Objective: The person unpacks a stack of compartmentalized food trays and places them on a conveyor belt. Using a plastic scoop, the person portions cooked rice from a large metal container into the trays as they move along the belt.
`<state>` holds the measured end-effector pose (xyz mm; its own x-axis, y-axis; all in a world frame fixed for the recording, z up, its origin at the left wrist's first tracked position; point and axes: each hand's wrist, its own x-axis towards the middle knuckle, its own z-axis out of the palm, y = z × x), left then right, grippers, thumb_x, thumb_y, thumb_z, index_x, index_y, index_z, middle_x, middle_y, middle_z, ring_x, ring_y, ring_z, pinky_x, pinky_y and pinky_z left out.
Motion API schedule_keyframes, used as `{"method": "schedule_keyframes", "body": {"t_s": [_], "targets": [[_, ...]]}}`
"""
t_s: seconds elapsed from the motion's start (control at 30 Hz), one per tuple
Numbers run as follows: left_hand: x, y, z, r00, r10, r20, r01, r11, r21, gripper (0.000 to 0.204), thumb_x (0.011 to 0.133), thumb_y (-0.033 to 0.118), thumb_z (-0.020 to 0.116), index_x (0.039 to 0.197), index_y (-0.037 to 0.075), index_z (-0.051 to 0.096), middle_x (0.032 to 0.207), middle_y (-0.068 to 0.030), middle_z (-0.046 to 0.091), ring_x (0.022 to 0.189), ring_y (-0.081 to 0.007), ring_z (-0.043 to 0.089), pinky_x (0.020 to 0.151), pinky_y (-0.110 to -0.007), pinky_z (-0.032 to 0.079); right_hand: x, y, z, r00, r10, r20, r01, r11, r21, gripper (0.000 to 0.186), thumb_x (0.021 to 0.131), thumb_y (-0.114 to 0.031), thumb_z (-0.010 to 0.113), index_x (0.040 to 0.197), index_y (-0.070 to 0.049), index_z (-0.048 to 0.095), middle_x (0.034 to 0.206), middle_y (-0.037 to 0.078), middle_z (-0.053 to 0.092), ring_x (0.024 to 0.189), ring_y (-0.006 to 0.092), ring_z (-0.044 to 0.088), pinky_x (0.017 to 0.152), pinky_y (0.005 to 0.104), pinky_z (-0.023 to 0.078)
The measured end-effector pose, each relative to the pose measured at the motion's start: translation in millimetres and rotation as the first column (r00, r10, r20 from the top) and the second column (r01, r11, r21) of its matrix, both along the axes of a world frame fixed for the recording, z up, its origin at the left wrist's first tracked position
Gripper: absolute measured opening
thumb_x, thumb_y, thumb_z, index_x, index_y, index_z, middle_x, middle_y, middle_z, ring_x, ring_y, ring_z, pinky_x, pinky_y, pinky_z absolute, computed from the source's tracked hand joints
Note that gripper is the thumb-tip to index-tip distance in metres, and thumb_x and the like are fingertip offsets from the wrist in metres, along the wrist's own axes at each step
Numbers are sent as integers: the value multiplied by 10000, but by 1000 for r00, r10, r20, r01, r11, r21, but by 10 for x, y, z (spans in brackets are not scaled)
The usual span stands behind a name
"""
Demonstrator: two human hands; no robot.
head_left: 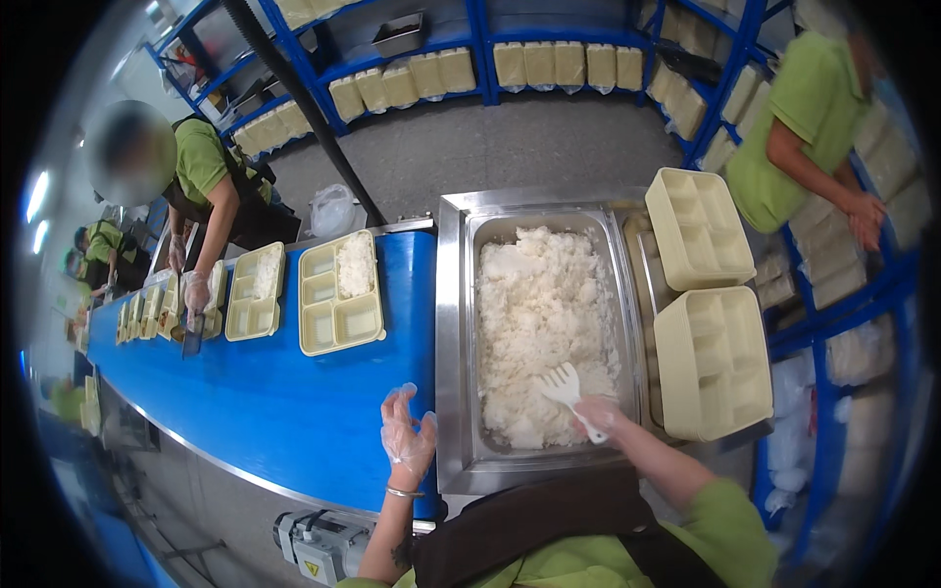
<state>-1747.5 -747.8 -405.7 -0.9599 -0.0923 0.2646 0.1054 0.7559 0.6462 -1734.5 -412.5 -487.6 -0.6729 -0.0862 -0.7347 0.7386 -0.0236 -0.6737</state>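
My right hand [598,416], in a clear plastic glove, grips a white slotted rice paddle [562,384]. The paddle's toothed end lies on the cooked white rice [544,314] that fills a deep steel pan [474,257]. My left hand [406,434], also gloved, is raised over the near end of the blue conveyor belt [294,412], fingers apart and holding nothing. Beyond it on the belt sits a cream compartment tray [319,318] with rice in its far right section. A second cream tray [253,318], also with rice, lies farther left.
Two stacks of cream trays [701,225] [714,363] stand right of the pan. At the belt's far side a co-worker [211,186] bends over more trays with a utensil. Another person [809,127] stands at right by blue shelves [480,49]. A motor [319,544] sits below the belt.
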Motion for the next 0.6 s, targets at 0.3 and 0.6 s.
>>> {"method": "schedule_keyframes", "body": {"t_s": [0.3, 0.6], "targets": [[96, 206, 200, 998, -48, 33, 49, 998, -26, 455, 718, 42, 601, 1161, 58, 499, 1108, -177, 536, 818, -281, 592, 567, -300, 505, -879, -533, -819, 954, -180, -239, 173, 984, -51, 225, 863, -211, 478, 726, -41, 529, 547, 77, 522, 391, 155, 481, 359, 299, 397], [109, 948, 364, 925, -376, 55, 380, 917, -123, 254, 729, 69, 604, 978, 53, 559, 938, -136, 583, 739, -301, 580, 635, -380, 493, -909, -378, -442, 950, -175, -260, 151, 982, -110, 155, 868, -173, 441, 823, -49, 522, 554, 49, 505, 379, 143, 453, 346, 286, 360]]}}
